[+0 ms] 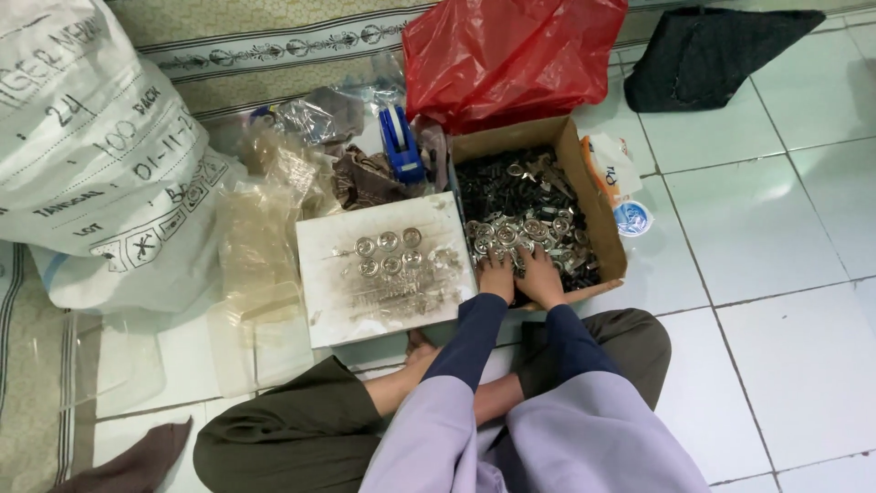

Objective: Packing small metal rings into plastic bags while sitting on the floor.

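I see both hands down in the cardboard box (pixel 584 196) at about one o'clock from my crossed legs. The left hand (pixel 497 274) and right hand (pixel 541 278) lie side by side, fingers spread among the small metal parts (pixel 520 233) — whether either pinches a piece, I cannot tell. At ten o'clock of the hands a white board (pixel 383 292) carries round metal caps (pixel 388 253) in two rows.

Both hands, left hand (pixel 497 272) and right hand (pixel 540 278), dig into metal parts (pixel 527 224) inside cardboard box (pixel 593 196); white board (pixel 383 265) with six round caps (pixel 390 253) left of box.
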